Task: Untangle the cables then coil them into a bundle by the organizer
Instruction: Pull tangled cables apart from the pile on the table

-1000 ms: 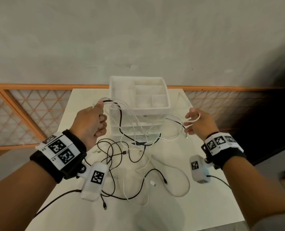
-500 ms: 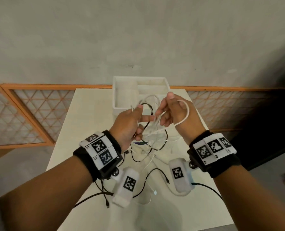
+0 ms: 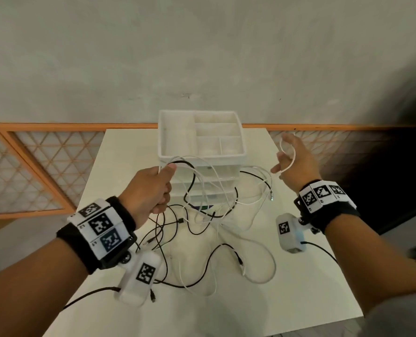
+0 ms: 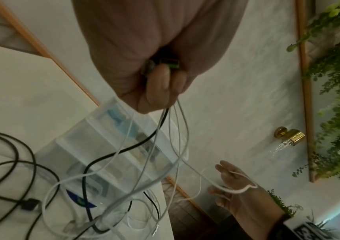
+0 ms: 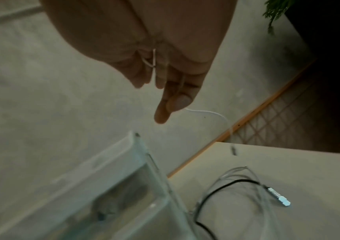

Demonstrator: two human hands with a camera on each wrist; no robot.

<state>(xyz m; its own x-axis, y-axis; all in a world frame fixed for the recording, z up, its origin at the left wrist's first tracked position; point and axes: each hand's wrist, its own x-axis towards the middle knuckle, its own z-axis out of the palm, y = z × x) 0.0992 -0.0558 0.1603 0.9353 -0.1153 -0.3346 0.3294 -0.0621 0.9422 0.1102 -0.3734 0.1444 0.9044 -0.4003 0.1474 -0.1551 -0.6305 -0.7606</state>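
Note:
A white drawer organizer (image 3: 197, 112) stands at the back of the white table (image 3: 299, 276). A tangle of white and black cables (image 3: 202, 229) lies in front of it. My left hand (image 3: 153, 188) grips a bunch of these strands above the table; a USB plug (image 4: 169, 62) shows inside the fist (image 4: 160, 84). A black cable (image 3: 190, 188) and white ones hang from it. My right hand (image 3: 292, 161) is out to the right of the organizer, a white cable loop (image 3: 294, 156) wound round its spread fingers. In the right wrist view the thumb (image 5: 179, 100) presses that cable (image 5: 206, 112) against a finger.
A grey wall rises right behind the table. An orange lattice railing (image 3: 44, 166) runs along both sides. A loose metal connector (image 5: 278, 196) dangles by the organizer's right side. Bare tabletop lies at the near right; the table's edges are close on the left and front.
Half a second ago both hands met in front of the organizer. They have since pulled apart, the right one swinging out to the right with the white loop round it.

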